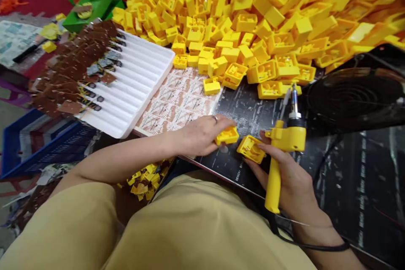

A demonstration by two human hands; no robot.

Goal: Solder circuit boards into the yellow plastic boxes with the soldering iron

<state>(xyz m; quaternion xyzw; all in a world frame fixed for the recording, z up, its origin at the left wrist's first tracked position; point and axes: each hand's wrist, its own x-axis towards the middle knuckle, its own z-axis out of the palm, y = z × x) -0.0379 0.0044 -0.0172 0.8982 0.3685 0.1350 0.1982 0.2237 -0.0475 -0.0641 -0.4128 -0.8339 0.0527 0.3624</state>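
My left hand [205, 135], with a ring on one finger, grips a small yellow box [227, 135] over the table's front edge. Just right of it, a second open yellow box [252, 149] is pinched between the thumb and fingers of my right hand [289, 173]. The two boxes are close together but apart. A yellow soldering gun [286, 137] with a metal tip pointing away from me also rests in my right hand, its handle hanging down across the palm. Small parts inside the second box are too small to make out.
A big heap of yellow boxes [228, 21] covers the back. At the left lies a white ribbed foam tray [139, 80] with brown wired boards [72, 63]. A round black fan [357, 93] stands right. A blue crate [41, 156] is lower left.
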